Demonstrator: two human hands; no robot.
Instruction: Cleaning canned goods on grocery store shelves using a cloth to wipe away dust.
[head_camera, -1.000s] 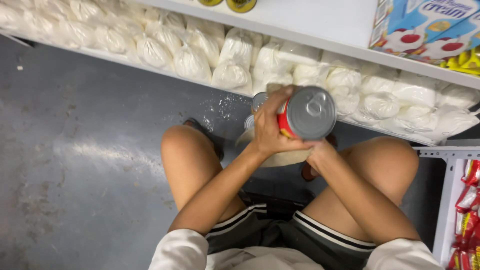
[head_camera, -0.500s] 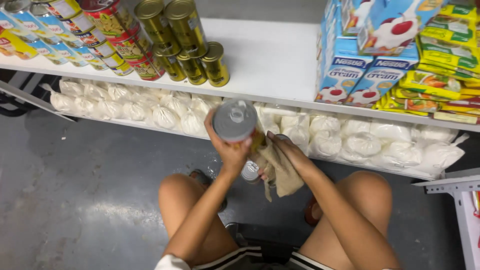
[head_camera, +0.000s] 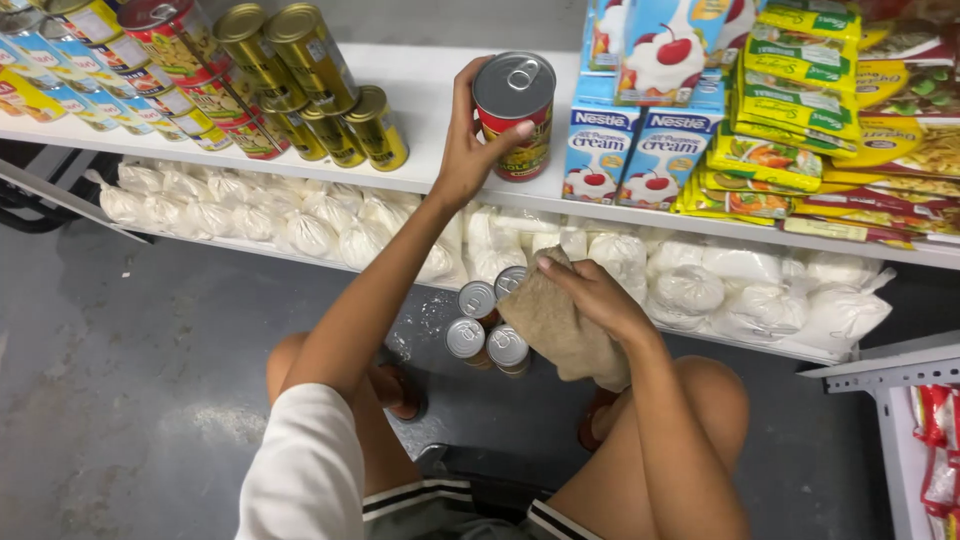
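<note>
My left hand (head_camera: 468, 140) grips a red-labelled tin can (head_camera: 514, 112) with a silver pull-tab lid, held at the front of the white shelf (head_camera: 430, 100), between the gold cans and the blue cartons. My right hand (head_camera: 590, 295) holds a beige cloth (head_camera: 560, 330) low over my knees. Just left of the cloth, several small silver-topped cans (head_camera: 487, 325) stand on the grey floor between my feet.
Gold and red cans (head_camera: 300, 85) fill the shelf's left part. Blue and white cream cartons (head_camera: 640, 110) and green and yellow sachets (head_camera: 800, 120) stand to the right. White knotted bags (head_camera: 300, 225) line the lower shelf. A white rack (head_camera: 890, 390) stands at right.
My left hand has lifted the can from in front of my chest up to the shelf. The right hand with the cloth has stayed low. The view has tilted up toward the shelves.
</note>
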